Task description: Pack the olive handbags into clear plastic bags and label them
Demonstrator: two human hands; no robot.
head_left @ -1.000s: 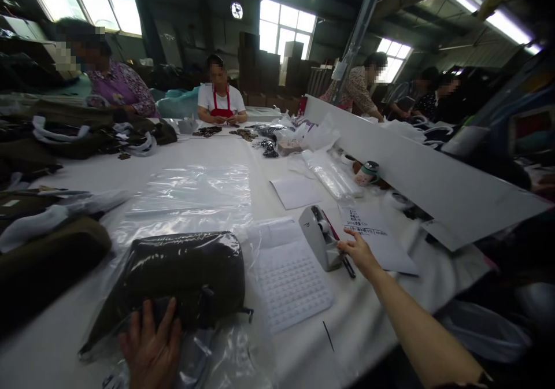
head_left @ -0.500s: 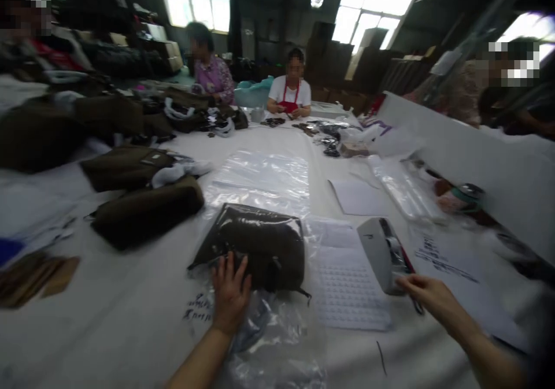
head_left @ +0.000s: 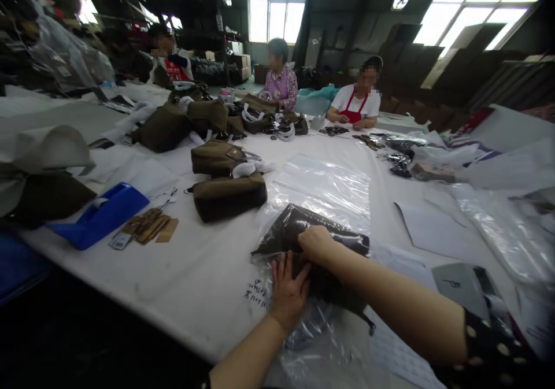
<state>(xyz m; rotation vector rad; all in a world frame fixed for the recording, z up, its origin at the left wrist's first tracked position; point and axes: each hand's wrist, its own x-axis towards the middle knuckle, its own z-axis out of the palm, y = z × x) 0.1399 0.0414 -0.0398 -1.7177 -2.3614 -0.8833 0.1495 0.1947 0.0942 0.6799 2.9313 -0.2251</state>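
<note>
A dark olive handbag (head_left: 280,230) in a clear plastic sleeve lies on the white table in front of me. My left hand (head_left: 289,291) presses on its near edge, fingers spread, over the folded plastic. Just beyond those fingers, my right hand (head_left: 318,243) rests on the bag with its fingers curled in. Whatever it may pinch is hidden beneath the knuckles. My right forearm crosses over the bag's right part. To the right stands a grey tape dispenser (head_left: 459,291), partly behind that arm.
Two olive bags (head_left: 229,195) lie to the left, with more behind. Brown tags (head_left: 154,225) sit beside a blue holder (head_left: 102,212). Flat clear plastic sleeves (head_left: 325,184) lie beyond the wrapped bag. Co-workers, one in a red apron (head_left: 353,111), sit across the table.
My right hand has left the tape dispenser and come over onto the wrapped bag, beside my left hand. The left hand stays on the bag. The view has swung left.
</note>
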